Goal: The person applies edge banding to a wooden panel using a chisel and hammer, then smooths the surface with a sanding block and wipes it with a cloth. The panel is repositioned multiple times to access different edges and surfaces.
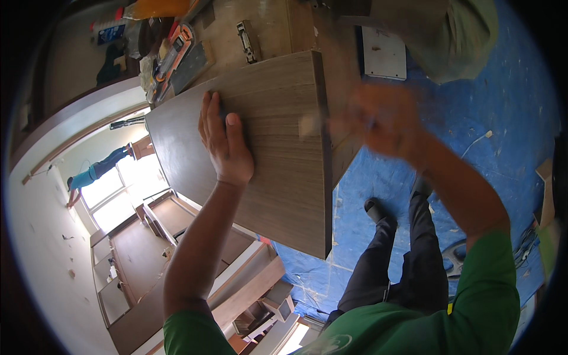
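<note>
A brown wood-grain panel, like a cabinet door, lies in front of me on a wooden work surface. My left hand rests flat on its upper face, fingers stretched out and holding nothing. Beyond the panel's right edge is my right hand, smeared by motion. Its fingers look curled round something I cannot make out. A pale tan blur shows over the panel's right edge, toward that hand. On the work surface past the far edge of the panel stands a metal cabinet hinge.
Orange-handled tools and bottles crowd the far left. A white board lies by beige cloth at the far right. Blue sheeting covers the floor. Another person reaches toward the wall near a window.
</note>
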`<state>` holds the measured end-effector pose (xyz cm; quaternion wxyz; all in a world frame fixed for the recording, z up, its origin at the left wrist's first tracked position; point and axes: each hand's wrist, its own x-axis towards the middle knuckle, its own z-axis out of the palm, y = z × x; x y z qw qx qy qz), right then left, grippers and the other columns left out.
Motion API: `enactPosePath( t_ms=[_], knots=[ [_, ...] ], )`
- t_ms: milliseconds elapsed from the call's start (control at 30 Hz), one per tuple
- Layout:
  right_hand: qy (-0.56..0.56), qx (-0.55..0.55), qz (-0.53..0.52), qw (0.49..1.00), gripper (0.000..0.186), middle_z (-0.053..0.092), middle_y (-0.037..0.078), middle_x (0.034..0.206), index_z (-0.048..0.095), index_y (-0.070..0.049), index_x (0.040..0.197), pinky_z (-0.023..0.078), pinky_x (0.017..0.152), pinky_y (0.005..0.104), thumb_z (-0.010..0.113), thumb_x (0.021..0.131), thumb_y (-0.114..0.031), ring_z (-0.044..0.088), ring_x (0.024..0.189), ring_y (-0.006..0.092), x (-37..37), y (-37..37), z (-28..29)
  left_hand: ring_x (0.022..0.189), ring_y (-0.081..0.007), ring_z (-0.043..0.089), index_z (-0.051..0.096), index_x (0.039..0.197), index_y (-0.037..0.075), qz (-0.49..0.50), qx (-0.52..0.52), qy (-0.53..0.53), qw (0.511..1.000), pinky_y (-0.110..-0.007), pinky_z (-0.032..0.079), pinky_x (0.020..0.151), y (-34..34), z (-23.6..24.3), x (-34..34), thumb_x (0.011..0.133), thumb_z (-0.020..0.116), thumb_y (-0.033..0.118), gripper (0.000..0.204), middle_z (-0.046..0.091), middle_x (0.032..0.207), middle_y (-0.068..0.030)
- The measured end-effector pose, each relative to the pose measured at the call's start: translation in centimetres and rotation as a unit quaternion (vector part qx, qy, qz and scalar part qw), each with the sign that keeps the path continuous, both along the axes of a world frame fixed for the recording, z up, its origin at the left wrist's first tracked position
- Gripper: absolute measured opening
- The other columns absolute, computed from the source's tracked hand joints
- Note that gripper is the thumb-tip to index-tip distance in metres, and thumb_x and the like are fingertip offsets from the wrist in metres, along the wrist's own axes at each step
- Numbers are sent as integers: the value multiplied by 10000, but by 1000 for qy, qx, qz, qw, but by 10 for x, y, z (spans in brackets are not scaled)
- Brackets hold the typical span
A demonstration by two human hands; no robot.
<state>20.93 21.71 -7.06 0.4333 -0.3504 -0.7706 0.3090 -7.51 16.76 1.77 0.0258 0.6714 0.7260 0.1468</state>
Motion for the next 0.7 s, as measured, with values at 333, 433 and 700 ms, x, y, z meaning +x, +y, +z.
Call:
enactPosePath(
  t_ms=[333, 433, 700],
  knots=[
    [152, -3, 137, 979, 452, 494, -1, 619, 504, -171, 654, 376, 453, 350, 849, 802, -422, 518, 508, 193, -13, -114, -16, 1491, -376, 319, 438, 1503, -33, 2, -7, -17, 1000, -467, 227, 1233, 1, -1, 2, 1086, 419, 367, 579, 379, 1609, -224],
    [136, 32, 65, 988, 453, 495, 26, 630, 504, -155, 663, 367, 450, 343, 833, 822, -425, 511, 508, 183, -18, -71, -22, 1491, -374, 318, 439, 1501, -35, 0, -7, -18, 1000, -467, 226, 1233, 0, -2, 1, 1084, 414, 370, 582, 378, 1609, -225],
    [144, -96, -155, 973, 482, 483, 72, 621, 626, -61, 762, 429, 532, 383, 732, 917, -505, 522, 554, 245, -29, 82, -28, 1495, -374, 311, 436, 1502, -35, -7, -4, -23, 1000, -467, 219, 1235, 5, -3, 2, 1083, 406, 399, 604, 376, 1609, -225]
  ],
)
